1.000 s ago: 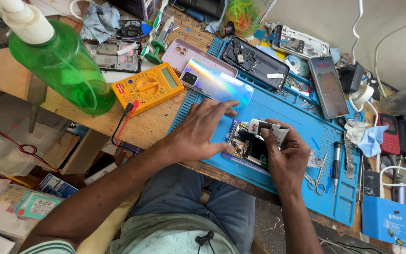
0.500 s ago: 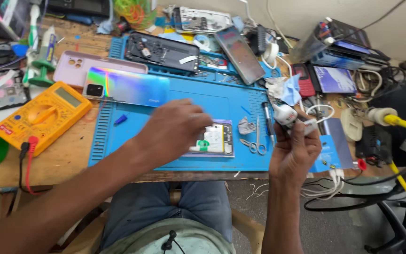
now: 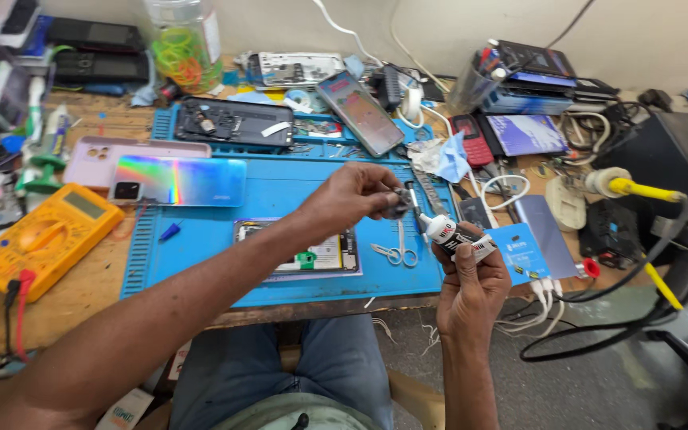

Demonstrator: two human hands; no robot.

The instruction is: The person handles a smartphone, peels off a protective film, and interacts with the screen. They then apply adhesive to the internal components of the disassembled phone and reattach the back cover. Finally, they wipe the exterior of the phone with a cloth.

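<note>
Left hand (image 3: 356, 195) lifted to tube (image 3: 447, 232) nozzle; right hand (image 3: 471, 283) grips tube.

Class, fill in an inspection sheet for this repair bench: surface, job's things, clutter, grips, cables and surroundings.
Surface: blue mat on a wooden bench.
Job's things: small glue tube; opened phone on the mat.
Clutter: scissors, yellow multimeter, iridescent back cover, jar of rubber bands.
Grips: right hand holds the tube; left hand pinches at its tip.
Cables: white cable; black cable hanging off the edge.
Surroundings: pale wall behind.
</note>
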